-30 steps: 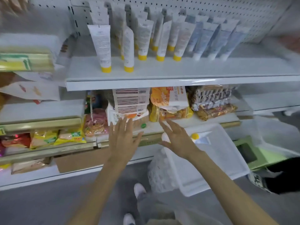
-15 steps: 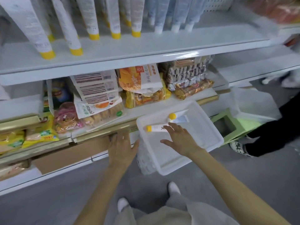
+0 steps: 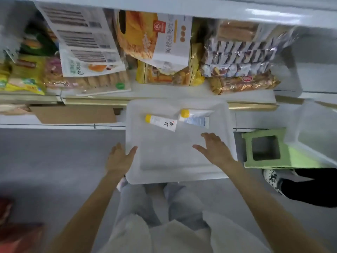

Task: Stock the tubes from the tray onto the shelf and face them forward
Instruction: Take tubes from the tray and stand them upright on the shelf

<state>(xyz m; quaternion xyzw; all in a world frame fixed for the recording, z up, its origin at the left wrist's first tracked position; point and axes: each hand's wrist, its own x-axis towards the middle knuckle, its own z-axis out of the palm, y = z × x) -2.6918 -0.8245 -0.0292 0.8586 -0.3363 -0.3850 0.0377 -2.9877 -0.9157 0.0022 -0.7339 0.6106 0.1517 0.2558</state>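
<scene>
A white translucent plastic tray sits low in front of the person, above their light-trousered legs and against the front of a shelving unit. Two tubes lie flat near its far wall, caps pointing left. The white tube with a yellow cap and dark lettering lies left of centre. The white-and-blue tube with a yellow cap lies just beside it on the right; whether the two touch cannot be told.

The right hand hovers over the tray's bare floor, short of the tubes, fingers spread wide and holding nothing. The left hand is at the tray's left wall, fingers straight outside it and the thumb lying across the rim; whether it presses the rim cannot be told.

Behind the tray, a white lower shelf carries stacked snack packets. A brown cardboard sheet lies under that shelf to the left. To the right stand a green plastic stool and another person's speckled shoe on the grey floor.
</scene>
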